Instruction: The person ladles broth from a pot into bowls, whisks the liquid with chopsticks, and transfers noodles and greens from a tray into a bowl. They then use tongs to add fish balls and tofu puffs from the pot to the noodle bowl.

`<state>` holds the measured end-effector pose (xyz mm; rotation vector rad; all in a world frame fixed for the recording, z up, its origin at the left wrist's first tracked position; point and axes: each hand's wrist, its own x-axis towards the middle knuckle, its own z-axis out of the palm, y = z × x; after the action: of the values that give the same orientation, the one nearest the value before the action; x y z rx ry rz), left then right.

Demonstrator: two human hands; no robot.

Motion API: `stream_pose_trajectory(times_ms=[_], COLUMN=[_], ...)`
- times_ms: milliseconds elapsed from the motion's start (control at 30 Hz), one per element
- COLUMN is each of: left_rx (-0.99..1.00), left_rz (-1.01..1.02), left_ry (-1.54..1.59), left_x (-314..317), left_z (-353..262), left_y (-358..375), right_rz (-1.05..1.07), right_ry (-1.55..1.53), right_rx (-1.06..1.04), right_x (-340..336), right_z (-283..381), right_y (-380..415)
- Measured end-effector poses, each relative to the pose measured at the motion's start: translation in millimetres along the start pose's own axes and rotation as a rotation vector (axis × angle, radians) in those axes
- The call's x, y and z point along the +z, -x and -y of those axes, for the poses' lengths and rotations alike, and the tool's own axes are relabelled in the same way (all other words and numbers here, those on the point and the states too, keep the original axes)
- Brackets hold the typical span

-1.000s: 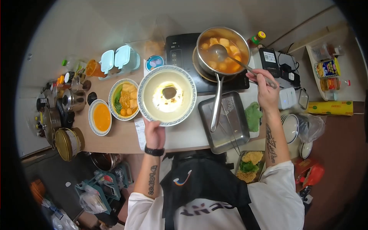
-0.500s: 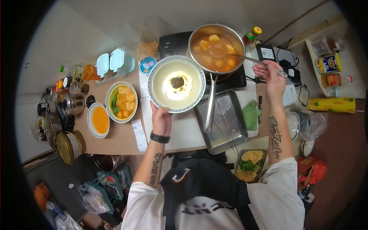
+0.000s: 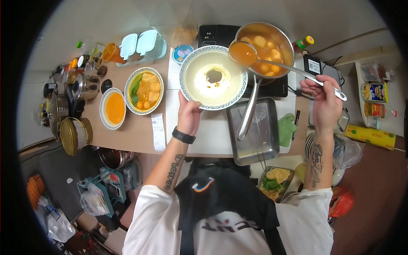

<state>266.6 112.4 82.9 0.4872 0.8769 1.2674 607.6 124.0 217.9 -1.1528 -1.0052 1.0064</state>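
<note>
My left hand (image 3: 188, 112) grips the near rim of a wide bowl (image 3: 229, 91) with a blue patterned edge. A small dark pool of sauce (image 3: 213, 76) lies at the bowl's bottom. In my right hand (image 3: 326, 100) is the handle of a metal ladle (image 3: 243, 53), its scoop full of orange broth. The scoop hangs between the bowl's right rim and the pot. Behind it, the steel pot (image 3: 285, 38) holds orange broth with several round balls and chunks. Its long handle (image 3: 250, 110) points toward me.
On the left stand a filled noodle bowl (image 3: 144, 110) and a bowl of orange liquid (image 3: 114, 108), with a paper receipt (image 3: 158, 131) nearby. A metal tray (image 3: 255, 151) and a green cloth (image 3: 287, 129) lie at the front. A sauce bottle (image 3: 302, 43) stands behind the pot.
The ladle's scoop has come up out of the pot, full of broth, and moved left to the bowl's edge. The camera view has shifted, and my left hand still holds the bowl.
</note>
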Motion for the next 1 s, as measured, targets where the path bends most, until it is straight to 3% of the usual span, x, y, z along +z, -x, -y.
stream_pose_trajectory(times_ms=[333, 533, 600, 667, 800, 1000], left_rx=[-0.018, -0.023, -0.021, -0.023, -0.028, -0.028], left_rz=[-0.018, -0.017, -0.013, -0.01, -0.006, -0.024], left_ry=[-0.014, -0.009, -0.013, -0.017, -0.011, 0.008], left_x=[-2.9, 2.4, -0.4, -1.9, -1.1, 2.0], left_z=[-1.6, -4.3, -2.1, -1.0, -1.7, -2.0], left_y=[0.6, 1.3, 0.0, 0.5, 1.7, 2.0], right_rz=[0.312, 0.527, 0.513, 0.28, 0.056, -0.01], right_ry=[0.014, 0.359, 0.36, 0.295, 0.3, 0.168], right_rx=[-0.078, -0.321, -0.368, -0.335, -0.131, 0.028], right_x=[9.0, 4.9, -2.7, -10.9, -16.9, -15.0], right_z=[-13.7, 1.7, 3.8, 0.8, -17.6, -37.1], right_y=[16.1, 25.0, 23.2, 21.7, 2.8, -2.8])
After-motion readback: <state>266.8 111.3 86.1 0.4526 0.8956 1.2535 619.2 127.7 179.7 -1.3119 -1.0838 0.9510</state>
